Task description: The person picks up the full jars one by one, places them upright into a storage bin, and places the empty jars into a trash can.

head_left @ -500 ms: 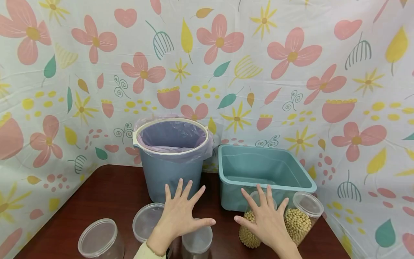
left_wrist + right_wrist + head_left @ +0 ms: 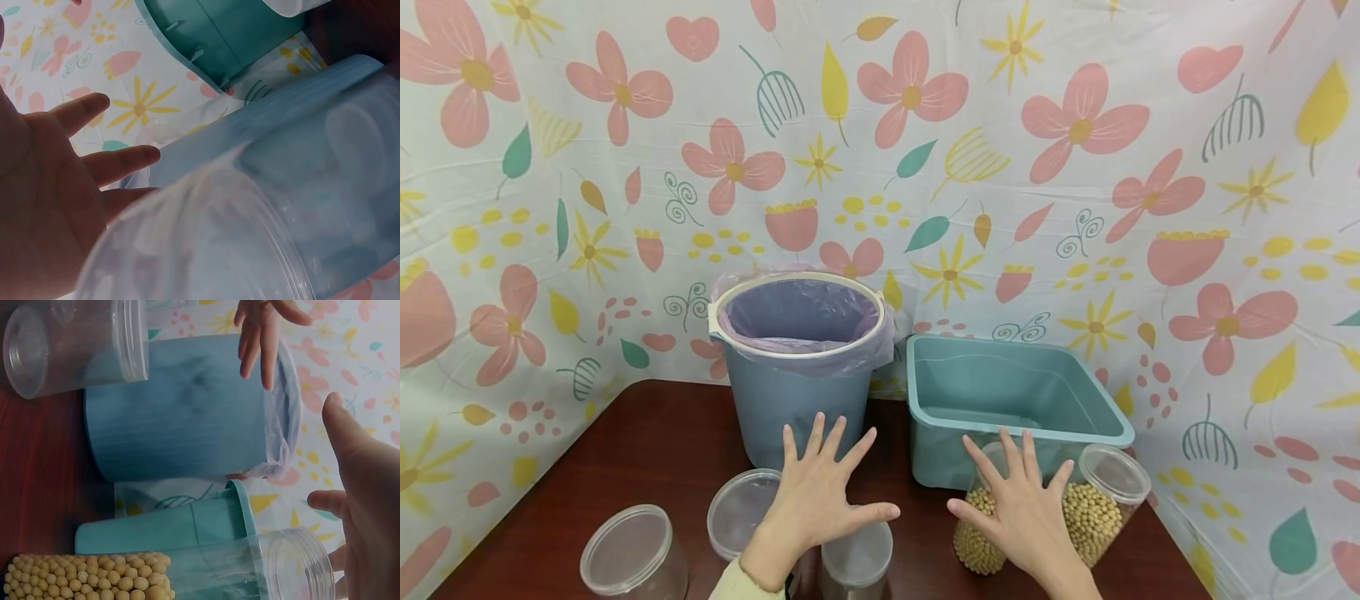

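Note:
In the head view my left hand point(image 2: 820, 496) hovers with fingers spread and straight, holding nothing, over two lidded clear jars. One is the wider jar point(image 2: 737, 508) by the wrist, the other the narrower jar point(image 2: 859, 554) under the thumb. My right hand point(image 2: 1022, 517), also spread and free of any object, is held over two tall clear jars partly filled with soybeans. It overlaps both the left soybean jar point(image 2: 973, 550) and the right soybean jar point(image 2: 1093, 521). In the right wrist view a soybean jar point(image 2: 94, 575) stands beside that hand's fingers.
Behind the left hand stands a blue bin point(image 2: 797, 408) lined with a thin purplish bag point(image 2: 880, 342). A teal basin point(image 2: 940, 458) is behind the right hand. Another clear jar point(image 2: 632, 554) sits at the front left of the dark red table point(image 2: 625, 450). Patterned cloth point(image 2: 925, 208) hangs behind.
My right hand has shifted very slightly to the right. The left hand, jars, bin and basin look unmoved.

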Demonstrator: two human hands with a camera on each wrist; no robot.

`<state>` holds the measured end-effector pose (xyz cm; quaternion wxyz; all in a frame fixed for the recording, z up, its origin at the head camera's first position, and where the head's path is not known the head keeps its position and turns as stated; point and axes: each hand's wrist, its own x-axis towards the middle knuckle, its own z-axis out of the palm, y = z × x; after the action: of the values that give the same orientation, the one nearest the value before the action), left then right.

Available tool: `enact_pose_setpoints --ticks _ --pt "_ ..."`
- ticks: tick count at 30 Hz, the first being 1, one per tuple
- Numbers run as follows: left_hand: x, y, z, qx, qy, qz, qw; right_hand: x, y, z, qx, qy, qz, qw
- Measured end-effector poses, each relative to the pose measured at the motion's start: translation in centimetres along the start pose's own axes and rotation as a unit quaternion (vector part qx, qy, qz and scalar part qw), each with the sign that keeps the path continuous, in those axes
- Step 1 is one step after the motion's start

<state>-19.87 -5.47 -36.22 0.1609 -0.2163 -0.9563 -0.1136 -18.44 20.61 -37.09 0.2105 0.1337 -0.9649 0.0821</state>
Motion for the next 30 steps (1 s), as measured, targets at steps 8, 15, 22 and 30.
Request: enact_pose_setpoints --ticks 8,15,22,30 --pt "0.1 0.1 0.1 0.000 0.003 -0.005 1.0000 -0.2 0.2 -0.1 0.005 0.014 0.001 1.000" --pt "0.1 0.2 0.0 -0.005 0.005 -0.002 1.0000 -0.5 0.3 0.1 0.030 0.040 -0.004 0.999" --pt "0.2 0.4 0.0 -0.074 -0.030 0.002 0.9968 -0.9 0.6 0.3 0.075 0.055 0.003 0.996" --pt "0.5 0.4 0.3 -0.150 -0.044 0.013 0.9876 -1.2 1.2 0.5 0.114 0.087 -0.012 0.990"
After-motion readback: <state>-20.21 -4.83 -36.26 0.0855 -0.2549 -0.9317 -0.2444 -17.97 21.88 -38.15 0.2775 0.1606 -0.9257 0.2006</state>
